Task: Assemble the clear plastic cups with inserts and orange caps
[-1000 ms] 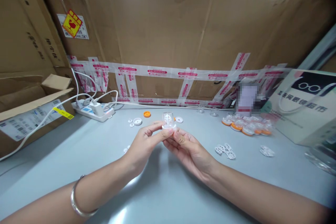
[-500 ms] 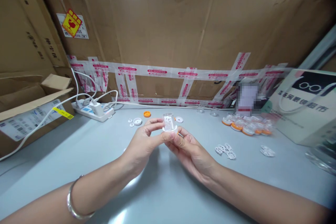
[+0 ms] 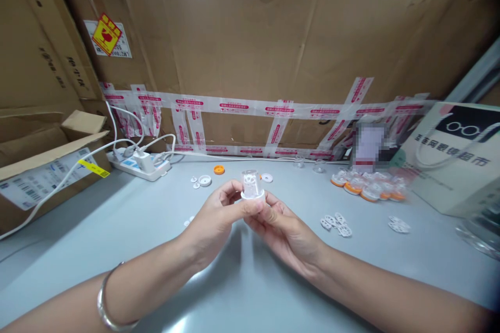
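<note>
A clear plastic cup point(image 3: 250, 183) with a white rim at its base stands upright between both hands, and a white spoked piece shows inside it. My left hand point(image 3: 222, 208) is closed on the cup's base from the left, thumb across the front. My right hand point(image 3: 283, 223) grips the same base from the right, its fingertips partly hidden underneath. Just behind lie a white disc point(image 3: 266, 178), an orange ring point(image 3: 219, 169) and a white ring point(image 3: 204, 181), with small white pieces beside them.
Clear domes with orange bases point(image 3: 369, 190) cluster at the right, behind white spoked pieces point(image 3: 344, 230). A power strip point(image 3: 156, 170) with cables and an open carton point(image 3: 50, 166) stand left. A paper bag point(image 3: 449, 166) is far right; a large carton point(image 3: 242, 52) spans the back.
The cup has dropped slightly and sits straighter. My left fingers have drawn back from its upper side to the base. Small white pieces beside my left hand show more.
</note>
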A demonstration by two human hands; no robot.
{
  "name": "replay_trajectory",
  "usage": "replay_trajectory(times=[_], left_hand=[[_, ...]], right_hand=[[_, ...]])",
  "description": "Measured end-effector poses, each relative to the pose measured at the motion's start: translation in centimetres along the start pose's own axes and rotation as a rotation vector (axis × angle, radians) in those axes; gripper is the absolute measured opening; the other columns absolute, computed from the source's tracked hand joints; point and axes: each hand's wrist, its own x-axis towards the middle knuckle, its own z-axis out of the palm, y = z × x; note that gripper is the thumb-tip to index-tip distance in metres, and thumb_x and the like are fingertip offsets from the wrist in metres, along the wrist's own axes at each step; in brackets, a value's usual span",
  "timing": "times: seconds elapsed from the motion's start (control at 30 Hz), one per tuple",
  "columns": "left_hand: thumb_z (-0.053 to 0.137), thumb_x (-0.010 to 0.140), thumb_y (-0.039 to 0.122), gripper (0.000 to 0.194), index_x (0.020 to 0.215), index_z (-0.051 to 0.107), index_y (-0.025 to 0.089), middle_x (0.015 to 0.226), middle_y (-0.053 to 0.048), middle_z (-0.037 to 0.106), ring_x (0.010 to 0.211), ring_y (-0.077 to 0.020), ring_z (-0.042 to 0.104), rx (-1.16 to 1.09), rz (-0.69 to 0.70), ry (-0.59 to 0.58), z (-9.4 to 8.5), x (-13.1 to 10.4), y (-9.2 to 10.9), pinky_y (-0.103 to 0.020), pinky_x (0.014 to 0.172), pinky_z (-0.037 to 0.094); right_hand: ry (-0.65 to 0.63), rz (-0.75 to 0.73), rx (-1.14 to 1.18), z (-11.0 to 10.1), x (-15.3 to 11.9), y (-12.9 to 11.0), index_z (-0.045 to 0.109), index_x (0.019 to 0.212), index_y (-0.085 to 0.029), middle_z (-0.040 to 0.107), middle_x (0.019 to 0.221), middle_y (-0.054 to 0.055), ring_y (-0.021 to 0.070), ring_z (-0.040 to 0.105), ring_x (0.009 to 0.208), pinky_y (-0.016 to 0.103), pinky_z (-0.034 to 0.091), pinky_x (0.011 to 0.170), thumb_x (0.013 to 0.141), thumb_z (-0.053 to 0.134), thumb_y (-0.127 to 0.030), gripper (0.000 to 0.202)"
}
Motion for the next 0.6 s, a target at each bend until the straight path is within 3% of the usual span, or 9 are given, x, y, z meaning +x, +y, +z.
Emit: replay_trajectory(times=[0.4,0.6], left_hand=[[0.067,0.073,0.024,0.014,0.083,0.059,0.019,0.081,0.001,0.06,0.087,-0.0151,0.051,-0.008,0.007,-0.013,-0.17,0.06,-0.41,-0.028,0.082,0.035],[0.064,0.076,0.027,0.015,0.088,0.059,0.019,0.089,-0.001,0.061,0.09,-0.016,0.052,0.059,0.033,-0.009,-0.37,0.22,-0.23,-0.029,0.084,0.036]], right_hand=[[0.005,0.011,-0.001,0.02,-0.1,0.18,0.061,0.093,-0.021,0.063,0.093,0.0,0.0125,0.057,0.096,0.029,0.037,0.1,0.069,0.073,-0.025,0.026],[0.013,0.013,-0.035,0.06,-0.04,-0.08,0.062,0.084,-0.02,0.063,0.09,-0.001,0.0109,0.058,0.092,0.029,0.037,0.098,0.073,0.069,-0.026,0.014]])
